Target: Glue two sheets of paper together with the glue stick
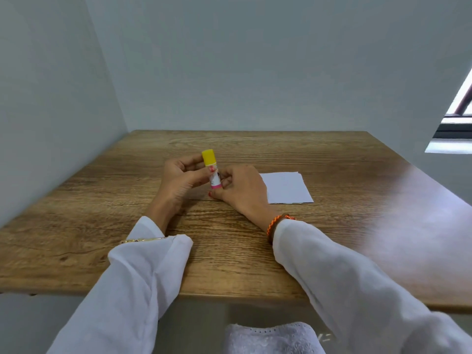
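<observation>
Glue stick [211,170], yellow cap still on, is held upright above the wooden table [102,200] between both hands. Its upper body is pinched by the left hand [178,180], and its pink lower end is gripped by the curled fingers of the right hand [242,190]. White paper [286,187] is seen lying flat just beside the right hand

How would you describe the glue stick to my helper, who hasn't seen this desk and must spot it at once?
Start at the wooden table and find the two hands meeting at its middle. The glue stick stands upright between them, held by both hands just left of the white paper. Its bright yellow cap and pink base make it the only colourful thing there.
</observation>
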